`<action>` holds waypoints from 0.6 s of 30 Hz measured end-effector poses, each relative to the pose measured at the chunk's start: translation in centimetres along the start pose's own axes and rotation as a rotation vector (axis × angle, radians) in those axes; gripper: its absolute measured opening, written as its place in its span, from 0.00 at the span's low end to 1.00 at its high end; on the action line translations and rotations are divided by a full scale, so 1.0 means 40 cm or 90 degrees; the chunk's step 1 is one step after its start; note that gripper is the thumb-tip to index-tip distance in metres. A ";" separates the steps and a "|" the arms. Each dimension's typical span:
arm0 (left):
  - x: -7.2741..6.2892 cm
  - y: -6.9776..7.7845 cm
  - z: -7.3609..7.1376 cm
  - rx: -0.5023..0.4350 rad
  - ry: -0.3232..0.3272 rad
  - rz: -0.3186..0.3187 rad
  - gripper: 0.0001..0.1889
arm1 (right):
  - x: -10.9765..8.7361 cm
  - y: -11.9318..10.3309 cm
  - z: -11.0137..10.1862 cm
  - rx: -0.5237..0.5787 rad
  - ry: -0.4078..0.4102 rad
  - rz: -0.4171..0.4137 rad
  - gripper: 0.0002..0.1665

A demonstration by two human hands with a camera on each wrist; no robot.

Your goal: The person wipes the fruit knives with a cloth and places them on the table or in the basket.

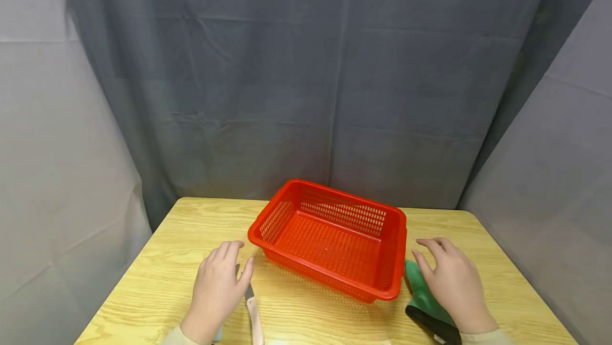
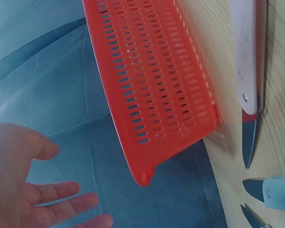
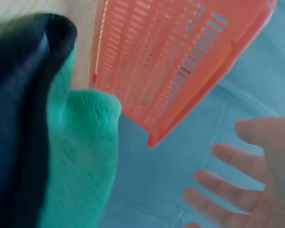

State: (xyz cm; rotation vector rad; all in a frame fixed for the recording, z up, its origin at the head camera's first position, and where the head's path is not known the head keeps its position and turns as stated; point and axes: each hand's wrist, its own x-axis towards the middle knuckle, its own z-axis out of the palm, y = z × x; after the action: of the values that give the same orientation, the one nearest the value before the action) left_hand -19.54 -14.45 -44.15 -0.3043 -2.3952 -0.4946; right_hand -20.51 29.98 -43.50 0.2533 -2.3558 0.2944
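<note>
A red perforated plastic basket [image 1: 330,276] stands turned at an angle on the table between both hands. My left hand [image 1: 217,286] hovers by its left corner, holding nothing, with fingers apart from the thumb. Under and beside this hand lies a knife with a pale handle [image 1: 255,321]; the left wrist view also shows a light-blue-handled knife [image 2: 279,194] and the dark pointed tip [image 2: 249,216] of another tool. On the right, my empty right hand [image 1: 451,281] is spread over a green fabric item with a black edge [image 1: 423,292], close to the basket's right side.
The wood-grain table [image 1: 210,217] has rounded far corners. Behind it hangs a dark grey curtain [image 1: 268,79], with lighter cloth panels [image 1: 62,148] on both sides. The basket takes up the table's back middle.
</note>
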 end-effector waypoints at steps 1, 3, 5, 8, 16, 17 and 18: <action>0.000 -0.001 0.001 0.000 -0.003 -0.001 0.19 | 0.001 0.006 -0.002 -0.005 -0.022 0.007 0.19; 0.000 -0.002 0.001 0.000 -0.011 -0.006 0.18 | 0.002 0.017 -0.007 -0.018 -0.079 0.022 0.19; -0.001 -0.004 0.000 0.002 -0.021 -0.014 0.17 | 0.003 0.029 -0.011 -0.028 -0.136 0.037 0.19; -0.004 -0.006 0.000 0.004 -0.035 -0.024 0.16 | 0.005 0.045 -0.012 -0.037 -0.203 0.051 0.18; -0.020 -0.019 0.008 0.009 -0.055 -0.025 0.16 | 0.002 0.092 0.006 -0.063 -0.364 0.076 0.23; -0.022 -0.020 0.008 0.011 -0.058 -0.026 0.16 | 0.002 0.099 0.009 -0.063 -0.395 0.083 0.26; -0.022 -0.021 0.009 0.011 -0.062 -0.028 0.16 | 0.001 0.107 0.012 -0.064 -0.427 0.089 0.29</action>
State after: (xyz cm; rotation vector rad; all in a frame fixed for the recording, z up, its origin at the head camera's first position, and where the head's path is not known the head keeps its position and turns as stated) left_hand -19.34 -15.13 -45.21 -0.2738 -2.5046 -0.4884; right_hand -22.00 33.93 -44.40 0.1519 -3.0491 0.1706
